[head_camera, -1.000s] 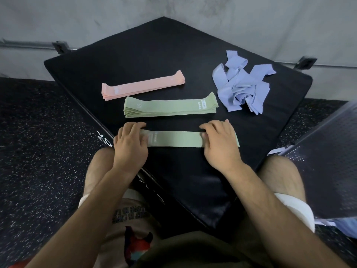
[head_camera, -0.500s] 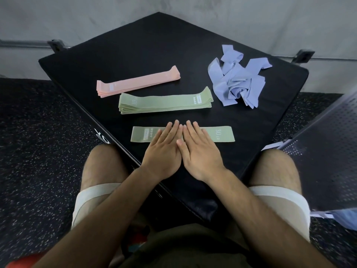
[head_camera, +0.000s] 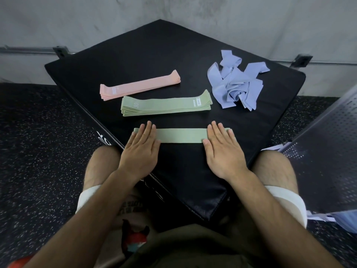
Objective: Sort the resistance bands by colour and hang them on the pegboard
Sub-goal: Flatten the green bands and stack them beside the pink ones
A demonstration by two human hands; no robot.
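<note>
- The speckled dark floor (head_camera: 38, 151) spreads out to both sides of me, and a grey wall (head_camera: 116, 22) runs behind everything
- The black padded block (head_camera: 173, 55) sits between my knees with one corner pointing at me; all the sorted bands lie on its top
- The pegboard (head_camera: 328, 161), a perforated panel, is at my right beside my knee, and no band hangs on the part of it I can see
- My left hand (head_camera: 141, 149) lies flat, palm down, fingers straight and close together; it grips nothing and presses on the left end of the single green band
- My right hand (head_camera: 222, 151) lies the same way, flat and spread on the band's right end
- The heap of purple bands (head_camera: 233, 88) is a loose tangle on the far right of the block, well apart from my hands
- The stack of green bands (head_camera: 166, 105) lies straight, just beyond my fingertips, with a "30" printed near its left end
- The stack of pink bands (head_camera: 141, 86) lies just behind the green stack, slanting up to the right
- The single green band (head_camera: 181, 135) lies flat across the near part of the block, stretched between my two hands, apart from the green stack
</note>
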